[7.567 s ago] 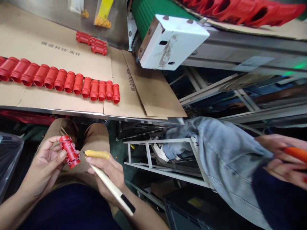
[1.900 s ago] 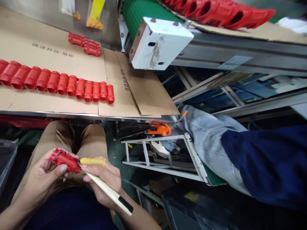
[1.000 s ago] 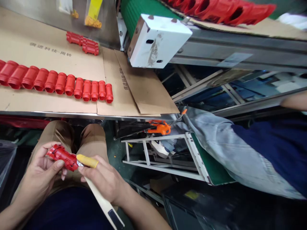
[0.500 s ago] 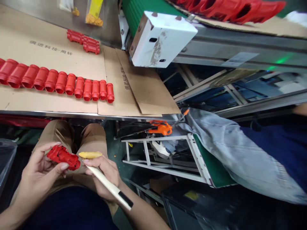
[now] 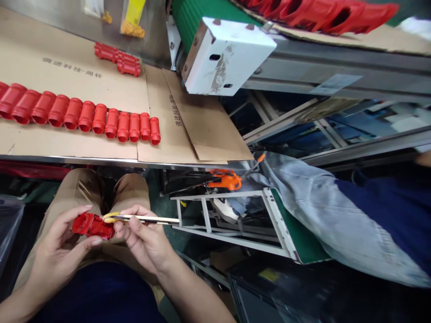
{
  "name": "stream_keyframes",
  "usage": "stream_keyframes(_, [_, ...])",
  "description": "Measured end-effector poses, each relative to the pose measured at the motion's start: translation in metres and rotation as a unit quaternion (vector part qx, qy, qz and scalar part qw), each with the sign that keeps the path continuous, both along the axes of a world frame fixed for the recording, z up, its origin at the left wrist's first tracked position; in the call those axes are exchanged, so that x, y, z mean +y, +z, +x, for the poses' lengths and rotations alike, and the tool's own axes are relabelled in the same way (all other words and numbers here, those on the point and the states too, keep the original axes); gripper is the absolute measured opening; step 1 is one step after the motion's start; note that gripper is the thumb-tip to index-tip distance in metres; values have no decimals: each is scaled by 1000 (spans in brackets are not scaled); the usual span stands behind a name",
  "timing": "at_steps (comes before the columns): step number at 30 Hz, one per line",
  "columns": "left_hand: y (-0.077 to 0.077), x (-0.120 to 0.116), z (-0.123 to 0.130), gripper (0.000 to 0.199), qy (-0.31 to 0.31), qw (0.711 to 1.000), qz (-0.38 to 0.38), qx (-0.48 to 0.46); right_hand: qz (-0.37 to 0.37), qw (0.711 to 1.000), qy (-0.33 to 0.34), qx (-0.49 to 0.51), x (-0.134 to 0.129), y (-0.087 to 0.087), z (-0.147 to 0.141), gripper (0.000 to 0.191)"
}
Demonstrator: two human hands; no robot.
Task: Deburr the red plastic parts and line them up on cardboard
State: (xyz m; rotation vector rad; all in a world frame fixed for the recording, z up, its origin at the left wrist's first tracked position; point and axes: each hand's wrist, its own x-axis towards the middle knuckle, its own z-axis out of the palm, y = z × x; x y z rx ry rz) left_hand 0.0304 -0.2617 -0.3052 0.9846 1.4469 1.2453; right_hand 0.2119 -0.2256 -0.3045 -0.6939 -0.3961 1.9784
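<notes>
Left grip (image 5: 59, 242) closed around red plastic housing (image 5: 92, 226); right grip (image 5: 144, 237) pinches knife (image 5: 151, 219) touching it.

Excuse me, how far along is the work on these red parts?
A long row of red moulded parts already lies on the cardboard, which looks done. In hand: the left hand holds one red part while the right hand works a cream-handled trimming tool at it. Possibly still to do: the red parts beyond the green belt; I cannot count them.
</notes>
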Motion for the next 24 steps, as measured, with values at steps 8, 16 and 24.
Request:
stream_keyframes(8, [-12,9,-17,48,-56,995,-18,-83,164,948,227,152,-26,-12,10,45])
stream_keyframes(16, [2,17,-13,57,-7,972,-97,-214,480,753,-71,-445,-9,8,31,20])
stream_keyframes(24, [-3,19,-21,63,-23,967,-133,-215,576,695,-66,-425,-5,2,34,41])
